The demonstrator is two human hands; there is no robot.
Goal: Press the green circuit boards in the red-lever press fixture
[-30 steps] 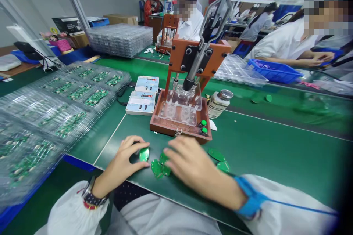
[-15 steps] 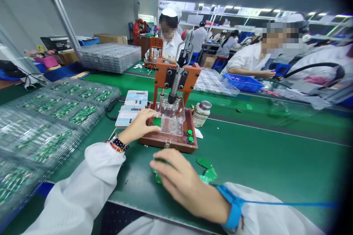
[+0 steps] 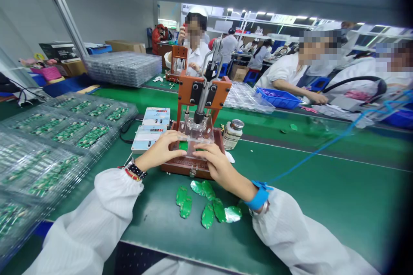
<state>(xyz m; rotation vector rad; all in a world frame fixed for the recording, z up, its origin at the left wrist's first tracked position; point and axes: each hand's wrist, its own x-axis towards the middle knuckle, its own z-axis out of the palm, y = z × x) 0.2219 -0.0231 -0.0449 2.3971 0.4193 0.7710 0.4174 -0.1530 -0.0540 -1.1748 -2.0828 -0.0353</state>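
My left hand [image 3: 160, 151] reaches into the orange press fixture [image 3: 202, 91], its fingers pinched on a small green circuit board [image 3: 183, 145] lying under the clear plate. My right hand [image 3: 215, 162] rests on the fixture's front edge, fingers curled around another small green board [image 3: 200, 150] at the nest. Several loose green boards [image 3: 206, 211] lie on the green mat just in front of the fixture, between my forearms. A blue wrist strap [image 3: 257, 197] with a blue cord sits on my right wrist.
Clear blister trays of boards [image 3: 64, 131] fill the left side. Two white meters [image 3: 151, 126] stand left of the fixture, a small metal-capped bottle [image 3: 233, 133] right of it. Across the belt, people in white work beside a blue bin [image 3: 280, 98] and more trays [image 3: 122, 68].
My right hand has lifted off the loose boards on the mat and moved up to the fixture, uncovering them. My left hand stays at the fixture nest.
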